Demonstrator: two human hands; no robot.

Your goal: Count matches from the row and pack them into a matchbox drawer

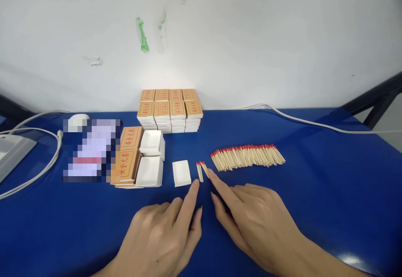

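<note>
My left hand [163,231] lies on the blue table [314,193], forefinger stretched out and touching the near end of a small bunch of red-tipped matches [201,170]. My right hand [251,218] lies beside it, its forefinger tip at the right side of the same bunch. Neither hand holds anything and the fingers of both are apart. A single white matchbox tray [181,173] sits just left of the bunch. A long row of red-tipped matches [248,156] lies to the right, beyond my right hand.
Stacks of white trays [150,160] and orange matchbox sleeves [127,160] lie left of centre. A block of stacked orange-topped matchboxes [170,110] stands against the white wall. White cables [47,164], a grey device [12,151] and a blurred patch [91,149] are at the left.
</note>
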